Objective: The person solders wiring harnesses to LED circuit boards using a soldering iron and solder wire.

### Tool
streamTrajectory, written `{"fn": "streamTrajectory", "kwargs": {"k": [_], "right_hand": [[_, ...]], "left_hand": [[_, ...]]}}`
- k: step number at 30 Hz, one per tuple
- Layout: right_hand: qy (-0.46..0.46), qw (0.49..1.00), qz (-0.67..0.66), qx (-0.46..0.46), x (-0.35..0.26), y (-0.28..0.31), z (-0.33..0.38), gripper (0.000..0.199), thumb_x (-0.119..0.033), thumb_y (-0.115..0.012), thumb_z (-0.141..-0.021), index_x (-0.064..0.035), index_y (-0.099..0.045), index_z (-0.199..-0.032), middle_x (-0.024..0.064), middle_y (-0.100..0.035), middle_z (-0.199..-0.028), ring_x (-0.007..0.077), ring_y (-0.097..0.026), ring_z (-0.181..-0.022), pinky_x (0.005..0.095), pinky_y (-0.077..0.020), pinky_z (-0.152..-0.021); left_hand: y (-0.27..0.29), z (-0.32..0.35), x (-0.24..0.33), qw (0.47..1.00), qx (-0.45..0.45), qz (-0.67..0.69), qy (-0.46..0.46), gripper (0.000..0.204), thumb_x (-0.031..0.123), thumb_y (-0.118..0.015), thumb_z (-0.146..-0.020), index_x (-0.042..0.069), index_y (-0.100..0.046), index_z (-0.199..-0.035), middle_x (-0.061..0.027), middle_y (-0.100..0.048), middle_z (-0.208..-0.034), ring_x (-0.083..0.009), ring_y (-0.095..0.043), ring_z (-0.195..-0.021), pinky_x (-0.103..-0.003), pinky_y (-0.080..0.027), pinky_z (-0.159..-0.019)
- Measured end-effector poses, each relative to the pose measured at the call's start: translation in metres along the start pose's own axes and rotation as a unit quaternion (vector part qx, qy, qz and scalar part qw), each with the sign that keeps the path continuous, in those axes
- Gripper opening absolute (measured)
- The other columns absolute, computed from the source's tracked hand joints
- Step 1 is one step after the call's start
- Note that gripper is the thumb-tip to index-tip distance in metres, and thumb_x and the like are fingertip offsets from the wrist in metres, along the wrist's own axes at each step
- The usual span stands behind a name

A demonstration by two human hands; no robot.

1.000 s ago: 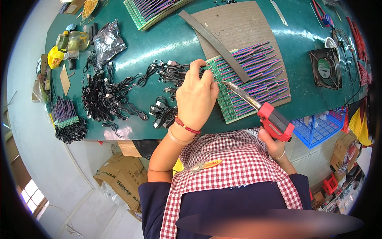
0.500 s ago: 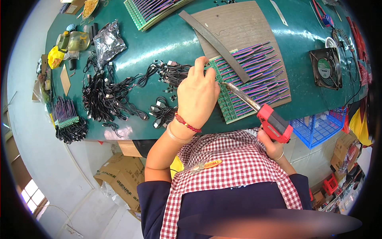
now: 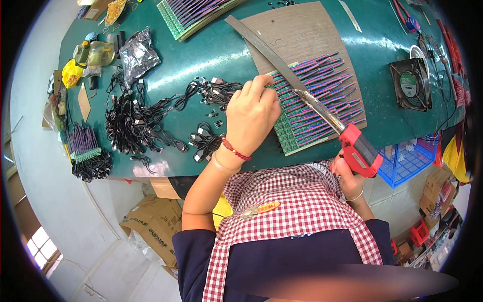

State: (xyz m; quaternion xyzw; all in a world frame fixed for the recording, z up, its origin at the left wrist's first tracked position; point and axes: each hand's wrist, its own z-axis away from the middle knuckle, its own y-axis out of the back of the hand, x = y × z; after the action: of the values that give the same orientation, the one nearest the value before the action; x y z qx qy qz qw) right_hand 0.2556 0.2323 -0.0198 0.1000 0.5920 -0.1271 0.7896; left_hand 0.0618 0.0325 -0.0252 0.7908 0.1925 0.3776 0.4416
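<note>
**Soldering at the green bench**

The left hand (image 3: 251, 118) rests on the near left corner of the row of green circuit boards with purple wires (image 3: 314, 103). Its fingers (image 3: 259, 83) are curled and pinch something small at the upper edge of the boards; what it is, I cannot tell. The right hand (image 3: 347, 173) is closed around the red handle of a soldering iron with a long metal shaft (image 3: 347, 136), close to the body, at the table edge. The shaft points up and left, and its tip lies over the boards, just beside the left hand.

The boards lie on a brown cardboard sheet (image 3: 307, 30) on the dark green table (image 3: 201, 60). A long grey metal strip (image 3: 261, 43) crosses the cardboard diagonally. Left of the left hand there are bundles of black cables with small connectors (image 3: 136, 126). A small black square fan (image 3: 410, 83) stands at the right. A crumpled silver foil bag (image 3: 136, 53) lies at the far left side.
</note>
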Motion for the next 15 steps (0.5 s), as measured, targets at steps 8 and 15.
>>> {"fn": "streamTrajectory", "kwargs": {"k": [8, 15], "right_hand": [[0.006, 1.0, -0.011, 0.007, -0.001, -0.003, -0.001, 0.025, -0.009, -0.061, -0.086, 0.003, -0.049, -0.106, 0.0072, -0.051, -0.072, 0.0132, -0.048, -0.058, 0.0278, -0.0431, -0.056], [0.005, 1.0, -0.022, -0.008, 0.001, 0.0, 0.0, 0.025, -0.006, -0.059, -0.087, 0.0033, -0.049, -0.109, 0.0079, -0.052, -0.071, 0.0136, -0.049, -0.059, 0.0281, -0.043, -0.056]], "left_hand": [[-0.004, -0.005, 0.008, 0.999, 0.02, 0.011, 0.04, 0.01, 0.0, -0.061, -0.062, 0.002, -0.053, -0.068, -0.0119, -0.056, -0.105, -0.0271, -0.058, -0.082, -0.035, -0.048, -0.065], [0.011, -0.001, 0.009, 0.999, -0.014, 0.013, 0.049, 0.013, -0.002, -0.063, -0.067, -0.001, -0.053, -0.075, -0.0146, -0.052, -0.11, -0.0314, -0.055, -0.087, -0.038, -0.049, -0.073]]}}
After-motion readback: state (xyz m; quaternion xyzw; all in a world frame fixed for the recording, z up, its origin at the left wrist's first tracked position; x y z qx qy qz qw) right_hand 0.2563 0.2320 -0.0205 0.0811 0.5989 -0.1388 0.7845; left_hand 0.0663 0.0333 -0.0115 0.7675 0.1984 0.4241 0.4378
